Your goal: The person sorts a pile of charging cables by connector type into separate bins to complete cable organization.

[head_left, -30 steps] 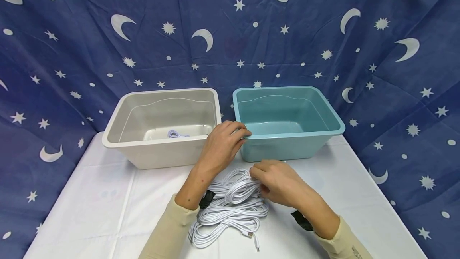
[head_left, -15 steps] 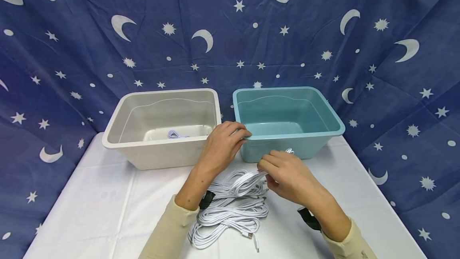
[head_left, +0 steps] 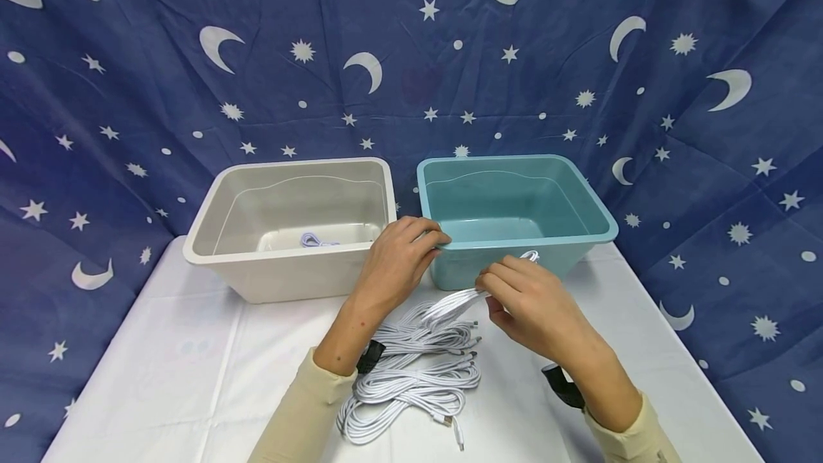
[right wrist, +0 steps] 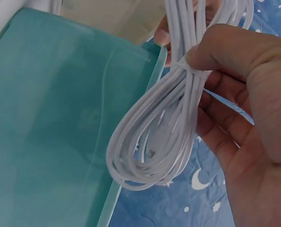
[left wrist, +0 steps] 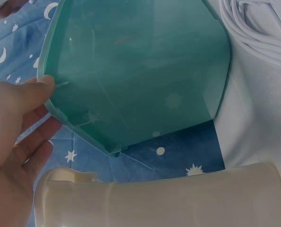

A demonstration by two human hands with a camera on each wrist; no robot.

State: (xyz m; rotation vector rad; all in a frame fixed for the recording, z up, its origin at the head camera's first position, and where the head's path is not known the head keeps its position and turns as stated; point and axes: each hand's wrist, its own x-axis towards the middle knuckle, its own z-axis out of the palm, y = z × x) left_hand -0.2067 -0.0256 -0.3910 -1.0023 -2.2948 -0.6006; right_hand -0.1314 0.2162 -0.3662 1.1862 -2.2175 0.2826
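My left hand pinches the near left corner of the teal bin's rim, as the left wrist view shows with the thumb on one side and fingers on the other. The teal bin stands upright at the back right. In my right hand is a coiled white cable, gripped at its tied middle between thumb and fingers. The loops hang from both sides of that grip, just in front of the teal bin. Several more coiled white cables lie on the table between my forearms.
Left of the teal bin stands a beige bin with a small pale cable on its floor. A white cloth covers the table. Behind it hangs a blue curtain with moons and stars.
My right hand has lifted the coiled cable up off the pile and shifted right, toward the teal bin's front. Connector ends on the pile now show. The left hand stays on the rim.
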